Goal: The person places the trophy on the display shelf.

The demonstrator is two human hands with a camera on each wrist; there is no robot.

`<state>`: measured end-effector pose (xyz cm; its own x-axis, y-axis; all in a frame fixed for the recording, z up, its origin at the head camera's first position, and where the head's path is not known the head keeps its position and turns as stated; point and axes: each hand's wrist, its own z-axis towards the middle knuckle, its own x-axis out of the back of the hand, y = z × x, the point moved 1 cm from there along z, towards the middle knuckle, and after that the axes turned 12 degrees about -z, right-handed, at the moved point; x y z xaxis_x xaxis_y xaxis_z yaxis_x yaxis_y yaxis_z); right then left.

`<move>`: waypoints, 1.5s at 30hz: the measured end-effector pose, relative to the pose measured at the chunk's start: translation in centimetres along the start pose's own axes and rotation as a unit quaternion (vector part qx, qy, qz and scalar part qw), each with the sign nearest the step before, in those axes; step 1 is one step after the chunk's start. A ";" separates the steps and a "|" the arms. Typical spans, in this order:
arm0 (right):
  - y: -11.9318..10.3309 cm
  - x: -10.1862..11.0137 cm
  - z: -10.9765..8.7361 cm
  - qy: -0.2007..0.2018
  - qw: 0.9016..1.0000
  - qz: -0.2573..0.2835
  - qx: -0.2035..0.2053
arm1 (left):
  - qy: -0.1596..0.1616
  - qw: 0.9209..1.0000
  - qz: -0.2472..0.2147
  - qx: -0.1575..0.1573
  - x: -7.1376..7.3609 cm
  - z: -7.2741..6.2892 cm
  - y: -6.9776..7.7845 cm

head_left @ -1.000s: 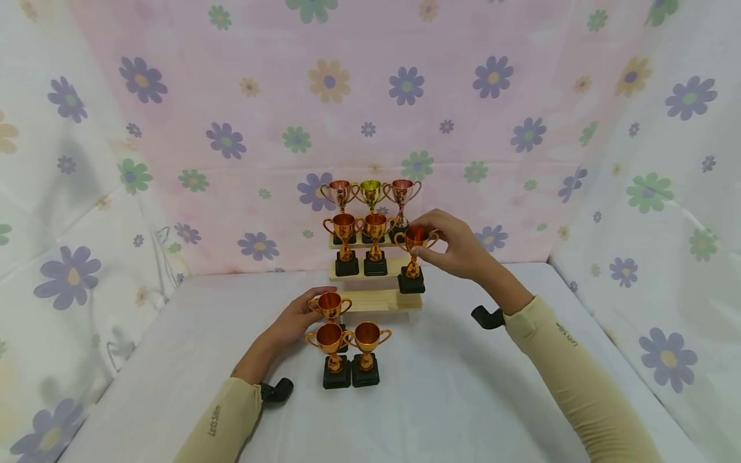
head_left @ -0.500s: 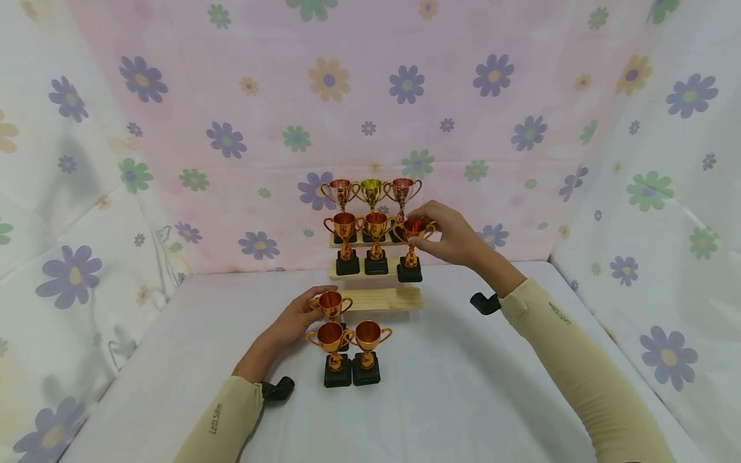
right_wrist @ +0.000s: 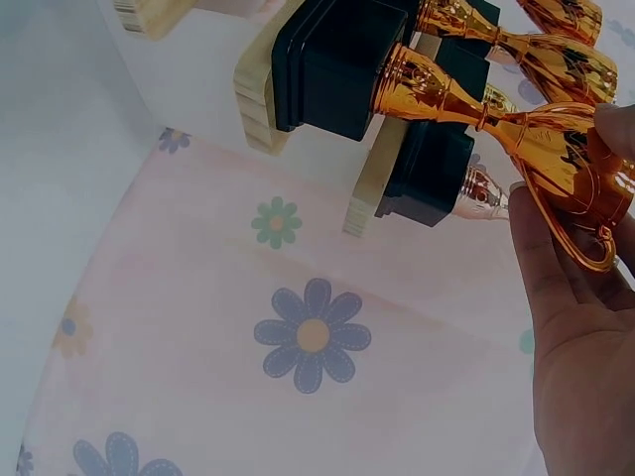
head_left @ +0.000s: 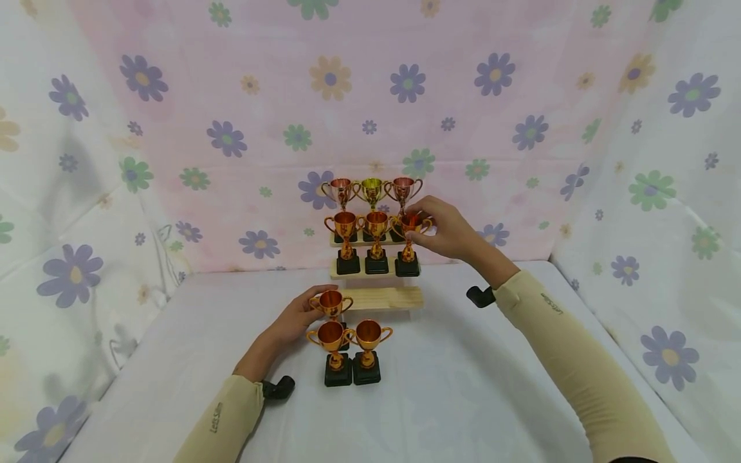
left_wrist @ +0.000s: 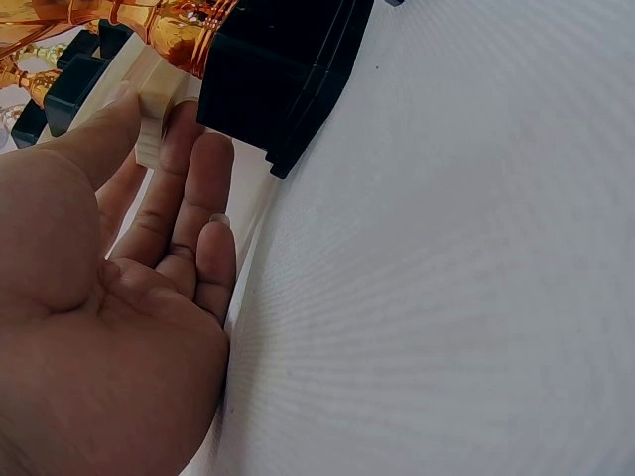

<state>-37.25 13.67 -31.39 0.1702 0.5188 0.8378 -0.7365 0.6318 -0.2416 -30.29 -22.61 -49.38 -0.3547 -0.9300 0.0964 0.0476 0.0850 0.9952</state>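
Note:
My right hand holds an orange-gold trophy cup by its bowl, thumb on one side and fingers on the other. The cup stands upright at the right end of the middle step, its black base on the wood in the right wrist view. My left hand grips the left end of the lowest step of the wooden stand, thumb over the wood and fingers below in the left wrist view. Just in front of that hand stands a trophy cup, partly hidden behind two other trophy cups on the table.
Two orange-gold trophy cups stand left of the held one on the middle step. The top step carries two pinkish cups and a yellow-gold cup. A white cloth covers the table; flowered fabric hangs behind.
My right hand has moved the trophy cup back and slightly left, from in front of the middle step onto its right end. The left hand has stayed at the lowest step.

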 end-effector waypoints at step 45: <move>-0.8 -0.1 -1.0 0.118 0.993 0.018 0.015 | -0.003 1.000 -0.013 -0.003 0.0 0.0 -0.1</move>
<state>-36.01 13.68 -31.80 0.2896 0.6629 0.6905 -0.7639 0.5947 -0.2505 -30.30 -22.59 -49.46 -0.3607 -0.9300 0.0703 0.0436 0.0585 0.9973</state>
